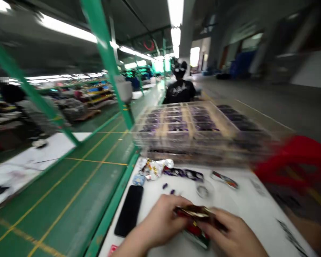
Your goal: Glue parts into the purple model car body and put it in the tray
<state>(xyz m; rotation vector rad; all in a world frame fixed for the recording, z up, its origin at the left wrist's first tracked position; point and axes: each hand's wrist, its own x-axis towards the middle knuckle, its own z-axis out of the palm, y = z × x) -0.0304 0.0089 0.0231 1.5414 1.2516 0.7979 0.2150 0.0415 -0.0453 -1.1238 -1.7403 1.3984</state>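
Observation:
Both hands hold one small foil packet [196, 223], red and dark green with a gold inner edge, above the white table. My left hand [167, 217] pinches its left edge, and my right hand [228, 228] grips the right edge. The top of the packet seems parted, though motion blurs it. Beyond the hands lie small purple pieces [172, 192], a clear round roll [202, 191] and a slim multicoloured item [224, 179]. Crumpled silver wrappers [155, 168] sit near a row of dark purple pieces [183, 174].
A black phone [130, 210] lies at the table's left side. Stacked clear trays [187, 132] stand across the far end. On the left runs a green conveyor [91, 178] with green posts. A red object [296, 160] is at right; a person [179, 89] sits ahead.

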